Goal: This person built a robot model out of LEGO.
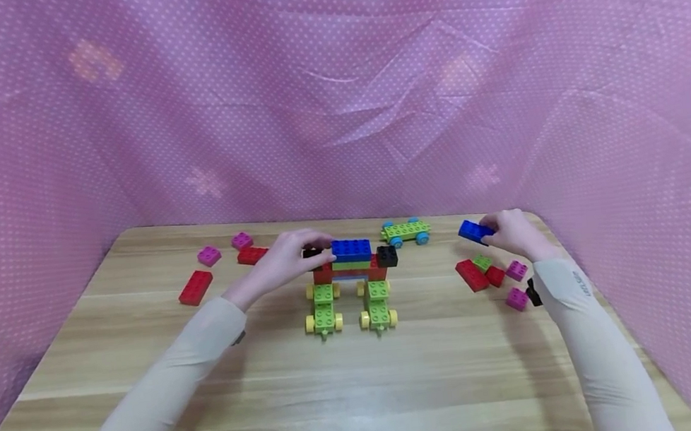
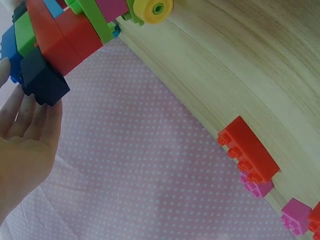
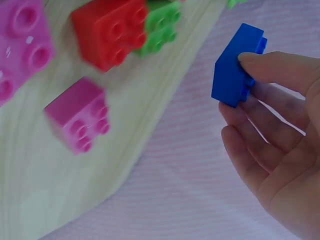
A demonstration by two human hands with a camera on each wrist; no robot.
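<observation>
Right hand [image 1: 517, 233] pinches a blue brick [image 1: 474, 231], long axis running left-right. Left hand [image 1: 289, 256], fingers straight, touches the brick-built model [image 1: 352, 275] on the counter [image 1: 365, 384].

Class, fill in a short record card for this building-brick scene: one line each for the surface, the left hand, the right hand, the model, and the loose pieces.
Surface: wooden table, pink dotted cloth behind
Left hand: fingers touch the black brick at the model's left end
Right hand: pinches a blue brick, lifted off the table
Model: red, green and blue bricks on two green wheeled bases with yellow wheels
Loose pieces: red brick at left; pink brick at right; green cart with blue wheels behind
</observation>
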